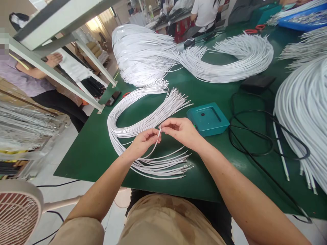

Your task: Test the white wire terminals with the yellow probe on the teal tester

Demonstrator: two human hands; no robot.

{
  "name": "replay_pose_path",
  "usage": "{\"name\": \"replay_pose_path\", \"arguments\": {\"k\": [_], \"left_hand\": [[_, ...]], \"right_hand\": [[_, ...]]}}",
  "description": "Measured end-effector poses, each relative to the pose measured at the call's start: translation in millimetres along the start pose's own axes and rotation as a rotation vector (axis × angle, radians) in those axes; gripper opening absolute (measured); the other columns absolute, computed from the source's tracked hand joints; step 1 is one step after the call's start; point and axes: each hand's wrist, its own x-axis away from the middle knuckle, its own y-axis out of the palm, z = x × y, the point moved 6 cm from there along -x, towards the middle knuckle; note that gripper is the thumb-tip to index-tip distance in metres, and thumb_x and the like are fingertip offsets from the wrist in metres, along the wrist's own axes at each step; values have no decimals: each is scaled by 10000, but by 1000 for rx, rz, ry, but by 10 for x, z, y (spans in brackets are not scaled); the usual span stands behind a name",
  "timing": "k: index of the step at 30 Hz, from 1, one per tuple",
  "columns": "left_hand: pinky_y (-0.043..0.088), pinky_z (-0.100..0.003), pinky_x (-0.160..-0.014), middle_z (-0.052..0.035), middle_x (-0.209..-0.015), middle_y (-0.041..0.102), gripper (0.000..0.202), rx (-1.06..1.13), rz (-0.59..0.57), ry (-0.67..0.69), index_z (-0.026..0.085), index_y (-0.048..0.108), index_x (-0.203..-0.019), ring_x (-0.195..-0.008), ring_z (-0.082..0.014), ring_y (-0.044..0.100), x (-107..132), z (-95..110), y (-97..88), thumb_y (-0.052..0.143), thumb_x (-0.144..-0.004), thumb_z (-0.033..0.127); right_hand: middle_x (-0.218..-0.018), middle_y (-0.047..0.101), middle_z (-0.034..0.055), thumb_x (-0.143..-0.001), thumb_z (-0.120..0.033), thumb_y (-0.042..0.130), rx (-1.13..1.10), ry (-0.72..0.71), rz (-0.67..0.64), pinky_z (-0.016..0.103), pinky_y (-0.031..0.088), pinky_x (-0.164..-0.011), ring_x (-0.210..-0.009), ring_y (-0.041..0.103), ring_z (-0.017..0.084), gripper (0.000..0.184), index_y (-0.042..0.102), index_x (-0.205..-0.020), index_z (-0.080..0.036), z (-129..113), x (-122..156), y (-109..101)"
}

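My left hand (pixel 143 141) and my right hand (pixel 180 131) meet over the green table (pixel 89 149), both pinched on the end of one thin white cable (pixel 157 137). That cable rises out of a looped bundle of white cables (pixel 120 131) lying in front of me, whose stripped ends fan out at the near side (pixel 178 166) and the far side (pixel 178 100). A teal box (pixel 208 119) with a square recess and a dark hole sits just right of my right hand.
Large heaps of white cables lie at the back (pixel 143 54), back right (pixel 242 58) and right edge (pixel 306 112). Black cords (pixel 255 136) loop right of the box. A person sits at the left (pixel 30 78), another stands far back (pixel 205 13). A fan (pixel 17 211) is lower left.
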Motion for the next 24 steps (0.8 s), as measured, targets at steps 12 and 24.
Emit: {"name": "replay_pose_path", "arguments": {"k": [12, 24], "left_hand": [[452, -276, -754, -20, -810, 595, 214, -74, 90, -12, 158, 582, -903, -765, -126, 545, -21, -3, -22, 551, -866, 366], [464, -239, -629, -22, -920, 589, 520, 216, 145, -23, 214, 450, -1239, -727, -112, 611, -111, -31, 27, 675, -782, 320]], "right_hand": [[-781, 665, 1, -798, -213, 502, 102, 120, -31, 291, 471, -703, -725, 594, 137, 152, 635, -866, -192, 101, 13, -7], [-823, 675, 52, -925, -208, 447, 610, -229, 87, 266, 416, -686, -765, 593, 162, 218, 649, -845, -187, 69, 5, 62]]}}
